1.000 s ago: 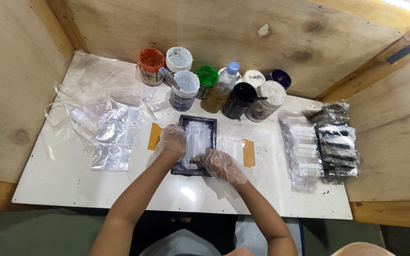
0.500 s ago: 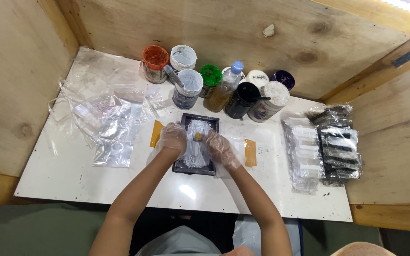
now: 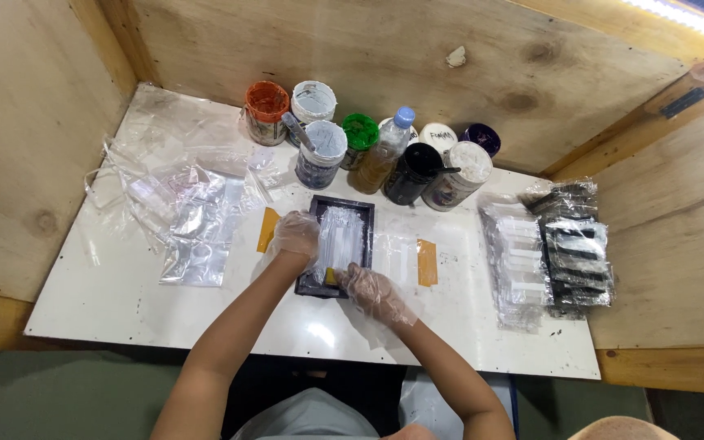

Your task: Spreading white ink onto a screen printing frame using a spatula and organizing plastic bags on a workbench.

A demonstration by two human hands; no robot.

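I see both hands in thin clear gloves working over a small black tray [image 3: 313, 285] lying in the middle of the white counter [image 3: 107, 301]. The tray's bed looks filled with a streaky white layer. My left hand [image 3: 297, 236] rests on the tray's left edge, fingers curled against it as if steadying it. My right hand [image 3: 372, 291] sits at the tray's near right corner, pinching a small yellow scraper [image 3: 331, 277] whose edge touches the white layer near the tray's near end.

By my reading, the white coat already covers most of the tray, with the scraper at the near end, so the spreading looks well along; I can't tell whether it is even.

Two orange tabs [image 3: 427, 262] flank the tray, one on each side. Along the far edge stands a cluster of paint jars [image 3: 321, 151], an orange jar [image 3: 266, 102] among them, and a plastic bottle [image 3: 385, 151]. Loose clear bags [image 3: 201, 220] lie to the left; a stack of bagged black-and-white pieces [image 3: 572, 253] sits to the right.
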